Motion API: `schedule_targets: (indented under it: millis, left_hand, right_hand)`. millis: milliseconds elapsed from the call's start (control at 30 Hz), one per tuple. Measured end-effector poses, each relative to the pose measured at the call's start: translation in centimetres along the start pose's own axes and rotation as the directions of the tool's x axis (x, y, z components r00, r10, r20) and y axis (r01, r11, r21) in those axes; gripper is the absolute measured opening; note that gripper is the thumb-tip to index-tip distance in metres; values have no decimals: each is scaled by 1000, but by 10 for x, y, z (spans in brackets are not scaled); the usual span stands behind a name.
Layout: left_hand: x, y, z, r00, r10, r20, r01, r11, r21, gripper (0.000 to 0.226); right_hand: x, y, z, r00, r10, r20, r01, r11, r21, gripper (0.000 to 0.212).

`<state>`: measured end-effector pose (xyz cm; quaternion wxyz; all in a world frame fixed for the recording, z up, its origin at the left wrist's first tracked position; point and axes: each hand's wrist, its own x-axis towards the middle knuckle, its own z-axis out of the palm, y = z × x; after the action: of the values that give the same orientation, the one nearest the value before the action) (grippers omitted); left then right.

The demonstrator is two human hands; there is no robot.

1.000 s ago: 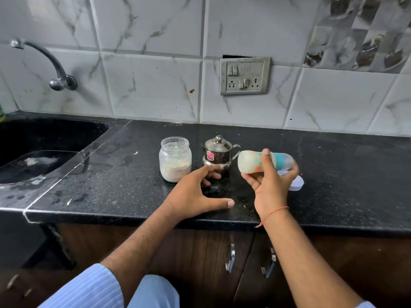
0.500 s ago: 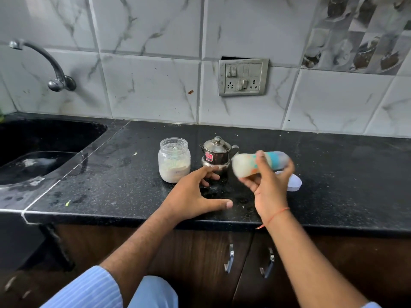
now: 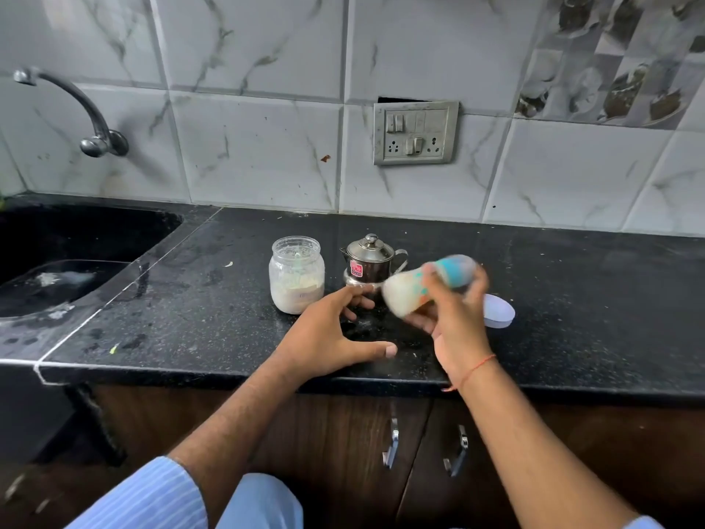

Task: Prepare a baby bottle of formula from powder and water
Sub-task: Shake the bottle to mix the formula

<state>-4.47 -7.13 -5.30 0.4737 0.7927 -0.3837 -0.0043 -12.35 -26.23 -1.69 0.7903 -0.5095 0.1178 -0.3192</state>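
right hand [image 3: 456, 318] round sideways baby bottle [image 3: 423, 286], base leftward

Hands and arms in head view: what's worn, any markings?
Both forearms are bare. The right hand has a thin red-orange thread tied at the wrist. The left hand wears nothing visible: no rings, watch or gloves. Light blue, finely striped sleeves show at the bottom edge, pushed up on both arms.

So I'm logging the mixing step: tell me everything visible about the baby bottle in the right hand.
The clear plastic baby bottle with teal printed marks lies nearly horizontal in the air above the black speckled counter, base toward the small steel lidded pot. It holds milky off-white liquid and is motion-blurred. The right hand grips its teal collar end; the teat is hidden.
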Motion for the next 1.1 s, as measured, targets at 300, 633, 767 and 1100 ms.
schedule_targets:
  millis: [300,633,767,1100]
  left_hand:
    - [-1,2,0,1000,2,-1,-2,1000,12,104]
    - [0,0,0,1000,17,-8,-16,1000,19,97]
    - [0,0,0,1000,27,-4,-27,999,20,93]
    - [0,-1,-1,1000,30,-9,-30,999,42,87]
  right_hand:
    - [-2,4,0,985,37,166,-12,989,-150,64]
    - [4,7,0,999,-32,-3,32,999,-11,63]
    - [3,10,0,992,-6,129,22,993,-120,63]
    - [5,8,0,999,-37,-5,37,999,-10,59]
